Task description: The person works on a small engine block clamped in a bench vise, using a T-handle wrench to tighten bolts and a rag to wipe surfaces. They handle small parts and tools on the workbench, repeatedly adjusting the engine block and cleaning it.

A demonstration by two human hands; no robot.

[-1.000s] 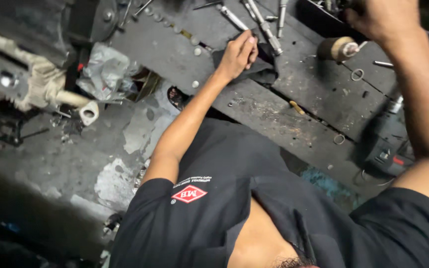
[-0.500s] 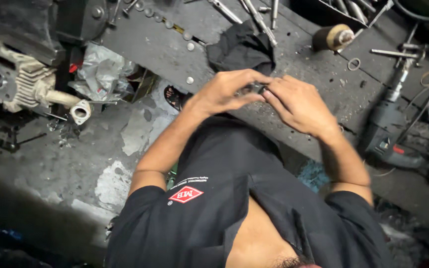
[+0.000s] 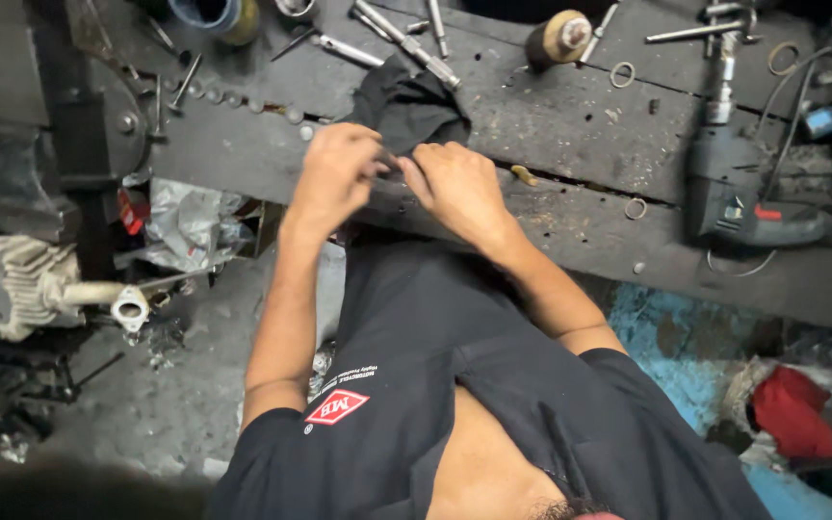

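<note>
My left hand (image 3: 336, 178) and my right hand (image 3: 455, 188) meet fingertip to fingertip over the near edge of a dark, worn wooden workbench (image 3: 551, 125). Between the fingertips sits something small and dark; I cannot tell what it is. Just beyond my hands a black cloth (image 3: 411, 108) lies bunched on the bench. My black shirt fills the lower middle of the view.
On the bench lie long metal tools (image 3: 402, 39), a wheel-shaped part (image 3: 560, 37), metal rings (image 3: 621, 73) and a power drill (image 3: 734, 197) at the right. An engine part with a pipe (image 3: 31, 289) sits at the left, crumpled plastic (image 3: 185, 226) beside it. A red rag (image 3: 792, 414) lies lower right.
My right hand came down from the far right of the bench and my left hand drew back from the tools. Both now meet at the bench's near edge.
</note>
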